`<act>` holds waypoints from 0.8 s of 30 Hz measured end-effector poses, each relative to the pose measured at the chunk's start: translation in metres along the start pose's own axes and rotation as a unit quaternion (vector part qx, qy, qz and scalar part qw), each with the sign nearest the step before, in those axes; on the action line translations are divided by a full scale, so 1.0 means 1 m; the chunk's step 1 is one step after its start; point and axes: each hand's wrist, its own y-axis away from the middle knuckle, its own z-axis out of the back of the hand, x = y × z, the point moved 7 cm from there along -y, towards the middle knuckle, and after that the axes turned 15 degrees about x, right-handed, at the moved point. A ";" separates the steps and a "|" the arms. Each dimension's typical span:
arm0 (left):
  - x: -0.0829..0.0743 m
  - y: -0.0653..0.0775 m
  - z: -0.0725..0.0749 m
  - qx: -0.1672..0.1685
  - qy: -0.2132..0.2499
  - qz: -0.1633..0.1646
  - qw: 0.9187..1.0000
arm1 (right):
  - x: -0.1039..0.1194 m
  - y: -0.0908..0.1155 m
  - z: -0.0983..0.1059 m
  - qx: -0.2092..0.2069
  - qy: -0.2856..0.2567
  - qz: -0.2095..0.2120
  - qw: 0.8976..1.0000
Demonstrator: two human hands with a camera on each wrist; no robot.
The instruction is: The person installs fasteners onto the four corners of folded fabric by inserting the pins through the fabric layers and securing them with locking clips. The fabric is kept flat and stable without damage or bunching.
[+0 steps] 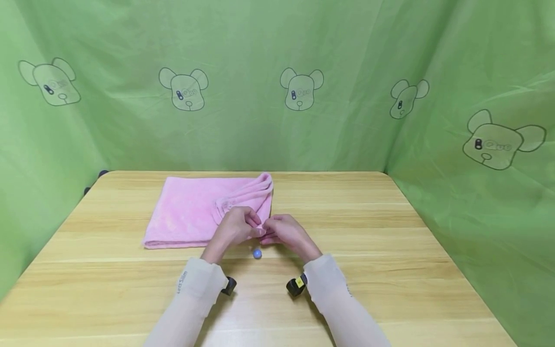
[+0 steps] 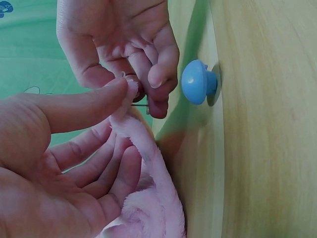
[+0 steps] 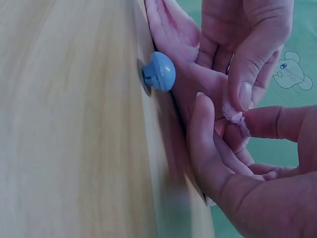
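Note:
A folded pink plush blanket (image 1: 186, 212) lies on the table, its near right corner raised between both hands. My left hand (image 1: 237, 225) pinches the blanket's edge with thumb and fingers. From the other side my right hand (image 1: 288, 233) holds the same corner, with its index finger on the fabric in the right wrist view. A thin metal pin (image 2: 139, 105) spans the small gap between the blanket edge and the right fingertips. Its far end is partly hidden by the fingers. A small blue mushroom-shaped cap (image 2: 194, 82) stands on the table just in front of the hands.
The wooden table (image 1: 368, 289) has its far edge against a green curtain (image 1: 243, 130) printed with bear heads. Black cameras (image 1: 296, 286) sit at both wrists. The blanket's far right corner (image 1: 265, 179) is bunched into a fold.

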 end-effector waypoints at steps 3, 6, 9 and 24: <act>0.000 0.000 0.000 -0.001 0.001 0.001 1.000 | 0.000 0.000 0.000 -0.008 0.003 -0.005 1.000; 0.001 -0.001 -0.001 0.003 0.000 0.002 1.000 | -0.001 0.000 0.000 -0.022 0.002 -0.009 1.000; 0.001 -0.001 -0.002 0.006 -0.001 0.001 1.000 | 0.000 0.000 0.000 -0.034 -0.002 -0.004 0.999; 0.001 0.000 0.001 -0.012 -0.001 -0.010 1.000 | 0.005 0.003 0.000 -0.016 -0.001 0.008 1.000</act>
